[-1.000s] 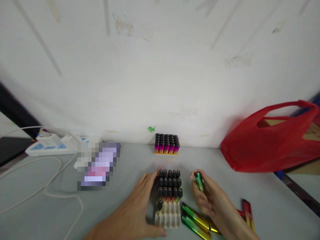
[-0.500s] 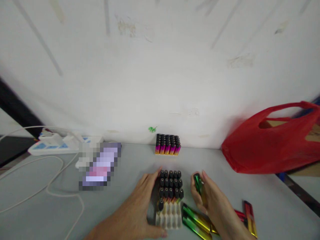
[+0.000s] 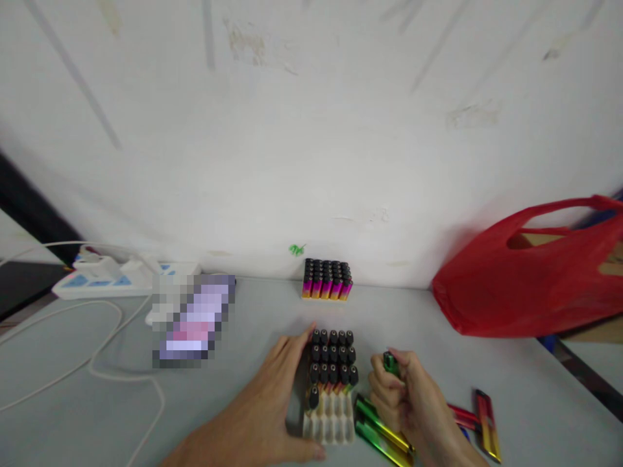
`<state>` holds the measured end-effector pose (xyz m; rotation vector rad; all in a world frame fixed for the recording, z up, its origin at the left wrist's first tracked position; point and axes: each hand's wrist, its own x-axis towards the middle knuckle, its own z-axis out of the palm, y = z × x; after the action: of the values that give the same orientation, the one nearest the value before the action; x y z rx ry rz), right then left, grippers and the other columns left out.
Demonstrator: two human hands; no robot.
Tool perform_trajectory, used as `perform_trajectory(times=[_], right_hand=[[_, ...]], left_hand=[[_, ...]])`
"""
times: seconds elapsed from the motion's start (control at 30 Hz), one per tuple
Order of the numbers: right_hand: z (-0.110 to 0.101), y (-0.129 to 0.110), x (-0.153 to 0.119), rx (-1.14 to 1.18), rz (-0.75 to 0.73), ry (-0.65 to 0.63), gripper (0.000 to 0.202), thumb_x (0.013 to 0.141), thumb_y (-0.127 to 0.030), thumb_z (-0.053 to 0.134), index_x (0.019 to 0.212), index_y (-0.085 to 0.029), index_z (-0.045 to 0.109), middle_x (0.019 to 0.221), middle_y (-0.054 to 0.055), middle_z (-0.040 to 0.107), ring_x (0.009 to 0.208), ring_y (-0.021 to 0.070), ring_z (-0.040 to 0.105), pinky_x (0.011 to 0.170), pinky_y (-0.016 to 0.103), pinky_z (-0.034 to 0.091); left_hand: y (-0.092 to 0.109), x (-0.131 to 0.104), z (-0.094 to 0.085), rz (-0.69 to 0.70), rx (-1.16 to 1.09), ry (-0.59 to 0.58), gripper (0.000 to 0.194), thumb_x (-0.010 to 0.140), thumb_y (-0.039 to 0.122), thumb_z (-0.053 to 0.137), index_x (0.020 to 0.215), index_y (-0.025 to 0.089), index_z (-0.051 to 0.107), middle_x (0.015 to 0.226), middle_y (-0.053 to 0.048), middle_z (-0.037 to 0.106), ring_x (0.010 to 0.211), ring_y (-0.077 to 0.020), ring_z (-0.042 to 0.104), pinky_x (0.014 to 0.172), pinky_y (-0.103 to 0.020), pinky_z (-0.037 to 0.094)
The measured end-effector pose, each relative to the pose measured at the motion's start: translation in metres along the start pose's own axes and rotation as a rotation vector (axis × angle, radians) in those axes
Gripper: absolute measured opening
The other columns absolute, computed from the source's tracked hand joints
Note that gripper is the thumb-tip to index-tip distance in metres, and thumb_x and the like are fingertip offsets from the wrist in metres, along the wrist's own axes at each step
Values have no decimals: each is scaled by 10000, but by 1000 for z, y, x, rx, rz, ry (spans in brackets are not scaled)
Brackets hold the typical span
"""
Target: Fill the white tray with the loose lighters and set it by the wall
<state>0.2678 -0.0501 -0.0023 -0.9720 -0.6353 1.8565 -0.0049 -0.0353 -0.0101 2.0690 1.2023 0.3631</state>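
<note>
Wall [image 3: 311, 130]: matte and off-white, with grey streaks, flaking patches and a small green mark [image 3: 296, 250] low down.
Surface [image 3: 253, 311]: smooth, flat, pale grey, its far edge meeting the wall.
Red bag [image 3: 516, 285]: thin, creased plastic with a looped handle, slumped at the far right.
Left hand [image 3: 277, 389]: grip closed lengthwise on the tray [image 3: 328, 429], fingertips by its far left corner, thumb at its near edge.
Right hand [image 3: 402, 395]: grip curled firmly around the green lighter [image 3: 390, 363], just right of the tray.
Power strip [image 3: 87, 285]: long, white, hard plastic with blue patches and blocky plugs, at the far left.
White cable [image 3: 159, 399]: slim and rounded, curving loosely over the surface.
Phone-like slab [image 3: 197, 321]: flat and oblong, pixelated, beside the power strip.
Tray: pale, moulded, with rounded hollows; three full rows of five black-topped lighters [image 3: 333, 355] stand in it, plus one at the left of the fourth row.
Far block [image 3: 327, 282]: tightly ranked, glossy magenta-to-orange lighters with black tops, near the wall.
Green-and-yellow lighters [image 3: 382, 442]: shiny, metallic, lying slantwise beside the tray, partly under the right hand.
Red-and-yellow lighter [image 3: 488, 425]: slim, glossy, lying right of the wrist.
Green lighter: glossy body mostly hidden by fingers, its end showing.
</note>
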Motion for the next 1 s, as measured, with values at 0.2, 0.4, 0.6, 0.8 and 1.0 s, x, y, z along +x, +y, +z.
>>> perform_trajectory(times=[0.2,0.4,0.6,0.8,1.0], right_hand=[[1,3,6,38,-30,-3,645,831,-715,789,648,-251,380,577,-126,164,504,80,53,402,205,76],[6,-6,4,8,-22,-63,686,810,-745,813,622,-239,390,563,-118,226,503,66,61,408,202,82],[3,-2,7,1,-33,-84,675,833,-768,775,628,-236,414,555,-118,231,485,62,67,400,198,86],[7,-6,3,-10,-10,-83,682,813,-757,794,617,-238,398,552,-117,231,480,60,74,390,193,84],[6,-2,1,-44,-37,-15,635,840,-704,742,608,-260,353,541,-121,189,484,73,83,399,207,103]], left_hand=[[3,1,-2,8,-3,1,1606,658,479,1074,1787,352,-62,1874,-136,127,1708,-467,124,1368,-696,136],[3,1,-1,-10,-4,5,1617,667,467,1069,1780,360,-99,1879,-132,93,1711,-473,95,1361,-711,141],[0,-1,1,-18,-9,7,1620,668,437,1065,1777,363,-114,1880,-135,78,1708,-482,91,1361,-708,132],[6,-1,-1,-18,-17,8,1619,661,429,1072,1781,360,-95,1878,-136,99,1712,-466,99,1364,-698,142],[3,0,0,15,-15,29,1620,659,420,1071,1780,364,-98,1876,-140,107,1707,-481,112,1361,-706,149]])
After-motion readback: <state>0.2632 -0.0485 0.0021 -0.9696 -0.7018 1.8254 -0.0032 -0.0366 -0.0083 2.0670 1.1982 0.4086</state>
